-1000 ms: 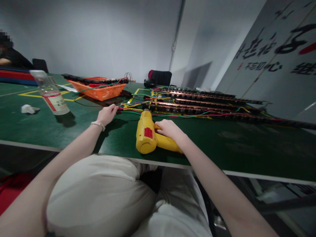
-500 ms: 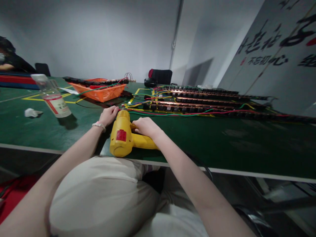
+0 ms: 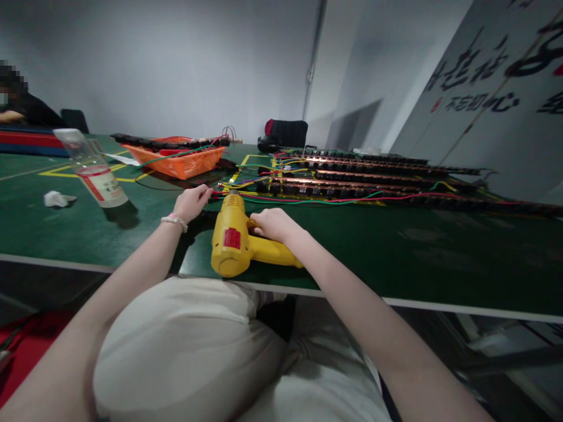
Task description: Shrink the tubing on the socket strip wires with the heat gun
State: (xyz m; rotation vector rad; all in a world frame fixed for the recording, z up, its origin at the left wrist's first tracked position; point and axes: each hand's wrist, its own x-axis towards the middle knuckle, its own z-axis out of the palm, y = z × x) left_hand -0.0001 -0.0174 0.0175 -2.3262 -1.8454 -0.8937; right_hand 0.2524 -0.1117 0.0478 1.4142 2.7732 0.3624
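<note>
Gripping the handle of a yellow heat gun (image 3: 233, 243), the right hand (image 3: 273, 224) has its fingers wrapped shut around the grip just behind the barrel. The tool lies on its side at the near edge of the green table (image 3: 396, 252), its rounded back end pointing toward the person's lap and its nozzle aimed away, toward the wires. A red label shows on the upturned side of the body.

Just left of the nozzle, the left hand (image 3: 191, 202) rests on the table with a bracelet at the wrist. Its fingertips are pinched together on the end of a bundle of coloured wires (image 3: 246, 190), held close in front of the gun's nozzle; the exact piece between the fingers is too small to make out.

Beyond the hands, the wires run right into long rows of black and copper strips (image 3: 373, 181) that stretch across the table toward the right wall. Yellow tape lines mark the tabletop beneath them.

To the left, a clear plastic bottle (image 3: 94, 173) with a red and white label stands on the table, and a crumpled white scrap (image 3: 57, 199) lies further left. Behind the bottle sits an orange basket (image 3: 180, 161) holding more strips and wires. At the far end of the table is a dark chair back (image 3: 285, 135), and at the far left another person's dark sleeve (image 3: 35, 111) shows.
</note>
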